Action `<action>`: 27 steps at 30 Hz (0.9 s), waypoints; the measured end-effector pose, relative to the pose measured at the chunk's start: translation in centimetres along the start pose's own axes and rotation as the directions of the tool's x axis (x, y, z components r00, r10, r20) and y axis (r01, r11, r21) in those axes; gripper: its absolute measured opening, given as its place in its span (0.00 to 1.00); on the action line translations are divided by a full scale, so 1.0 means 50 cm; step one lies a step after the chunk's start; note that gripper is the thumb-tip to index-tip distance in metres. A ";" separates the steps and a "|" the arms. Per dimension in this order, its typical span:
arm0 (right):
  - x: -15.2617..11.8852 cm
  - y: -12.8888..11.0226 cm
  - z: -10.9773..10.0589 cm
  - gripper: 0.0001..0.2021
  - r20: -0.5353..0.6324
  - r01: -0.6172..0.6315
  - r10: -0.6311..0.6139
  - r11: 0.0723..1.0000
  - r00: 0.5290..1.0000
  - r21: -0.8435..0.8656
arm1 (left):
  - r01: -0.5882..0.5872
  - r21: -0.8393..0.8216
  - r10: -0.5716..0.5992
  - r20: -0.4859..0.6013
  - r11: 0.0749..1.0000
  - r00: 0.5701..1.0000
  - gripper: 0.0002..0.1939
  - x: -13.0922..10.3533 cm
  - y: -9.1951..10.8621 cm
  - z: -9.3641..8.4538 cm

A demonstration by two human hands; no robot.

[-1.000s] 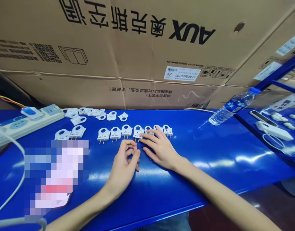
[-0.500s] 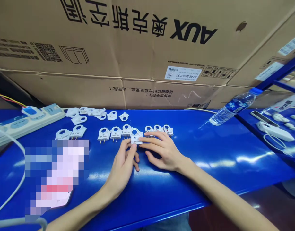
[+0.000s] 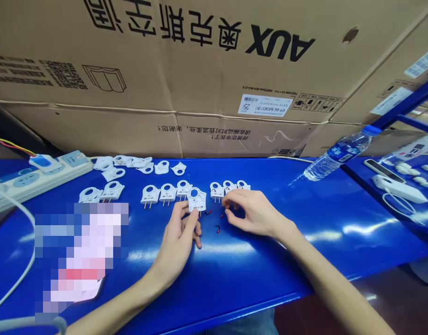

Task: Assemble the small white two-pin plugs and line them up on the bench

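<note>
Right hand (image 3: 254,213) now off plug (image 3: 196,201), between left fingers (image 3: 192,217).

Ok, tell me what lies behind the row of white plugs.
Behind the row of white plugs lie loose white plug shells on the blue table, then a big cardboard box. The box hides everything beyond it. The left hand holds one plug.

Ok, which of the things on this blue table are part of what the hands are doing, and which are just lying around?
In hand:
- white plug pinched by the left hand
- row of white plugs beside it
- small red bits on the table
- right hand, fingertips pinched above them

Lying about:
- water bottle
- power strip
- cardboard box
- white cable
</note>
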State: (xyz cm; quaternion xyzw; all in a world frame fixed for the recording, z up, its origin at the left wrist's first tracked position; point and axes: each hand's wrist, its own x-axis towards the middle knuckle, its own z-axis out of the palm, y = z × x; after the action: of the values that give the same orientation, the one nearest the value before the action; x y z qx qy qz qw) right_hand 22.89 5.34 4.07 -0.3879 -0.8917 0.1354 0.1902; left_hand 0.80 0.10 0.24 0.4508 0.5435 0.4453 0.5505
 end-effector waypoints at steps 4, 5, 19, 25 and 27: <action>0.001 -0.007 0.008 0.05 0.119 -0.063 0.069 0.997 0.991 -0.053 | -0.003 0.015 0.003 0.005 1.000 1.000 0.23 0.001 -0.005 -0.001; 0.002 -0.008 0.012 0.05 0.128 -0.069 0.075 0.996 0.989 -0.053 | -0.002 0.018 0.002 0.003 1.000 1.000 0.23 0.001 -0.005 -0.002; 0.003 -0.024 0.026 0.02 0.142 0.011 -0.017 0.999 0.990 0.044 | -0.020 0.053 0.020 0.004 0.998 1.000 0.24 0.000 0.001 0.000; 0.005 -0.020 0.028 0.03 0.085 -0.008 0.003 0.998 0.996 0.060 | -0.021 0.042 0.021 0.005 0.999 1.000 0.24 0.000 0.002 0.001; 0.005 -0.020 0.029 0.03 0.026 -0.014 0.012 0.996 1.000 0.086 | -0.028 0.055 0.028 0.009 0.998 1.000 0.24 0.000 0.005 0.002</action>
State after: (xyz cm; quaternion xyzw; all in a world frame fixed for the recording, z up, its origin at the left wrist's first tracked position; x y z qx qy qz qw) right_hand 21.47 4.72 3.24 -0.3834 -0.8847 0.1800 0.1947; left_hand 0.92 0.15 0.49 0.4751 0.5470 0.4359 0.5339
